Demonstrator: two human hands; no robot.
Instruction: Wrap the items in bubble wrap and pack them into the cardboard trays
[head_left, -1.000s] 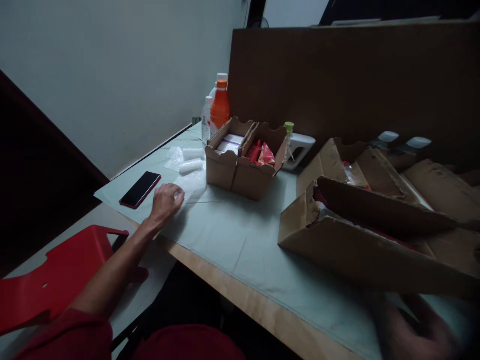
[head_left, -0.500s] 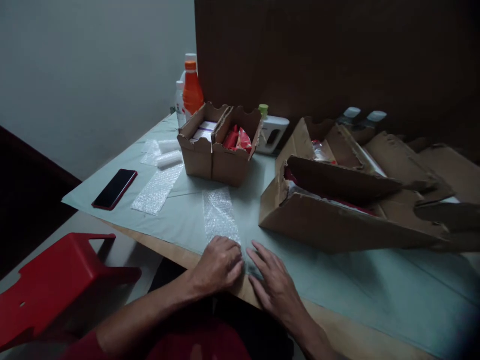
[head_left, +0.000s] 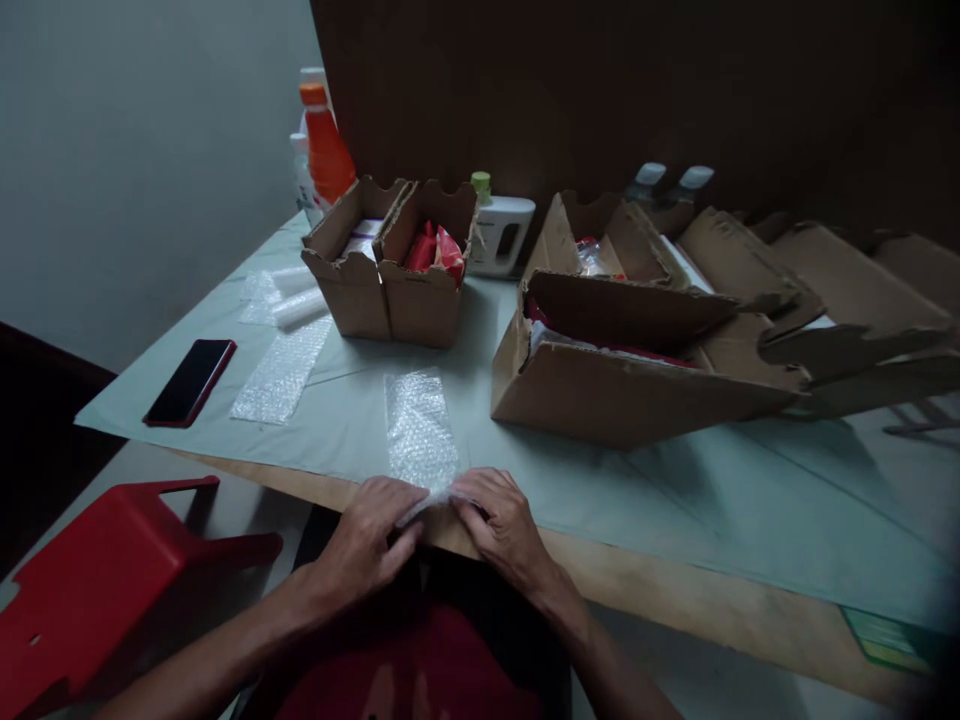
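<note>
Down at the near edge of the table (head_left: 675, 590), both of the person's hands meet on the near end of a strip of bubble wrap (head_left: 418, 428). The left hand (head_left: 367, 540) has its fingers curled over that end from the left, and the right hand (head_left: 501, 520) pinches it from the right, so each hand is closed on the same short edge, the two nearly touching. The strip's long axis runs straight away from the person, from the table's edge toward the small boxes, and it lies flat on the pale green sheet (head_left: 525, 470) apart from the lifted end. Neither hand is nearer than the other; the wrap sits between them and just beyond the fingertips.

To the left, a second bubble wrap strip (head_left: 281, 372) lies flat, angled a little, with a dark phone (head_left: 189, 382) just beside it toward the sheet's corner. A red chair (head_left: 97, 590) stands below the table on that side.

Farther back, two small open cardboard boxes (head_left: 390, 270) stand touching; the right one holds red packets (head_left: 435, 250), the left something pale. Rolled-up wrap (head_left: 296, 305) lies beside them. To the right, a large torn carton (head_left: 637, 350) sprawls open. At the back against the brown board stand an orange bottle (head_left: 326, 150) and a white dispenser (head_left: 501, 232)
</note>
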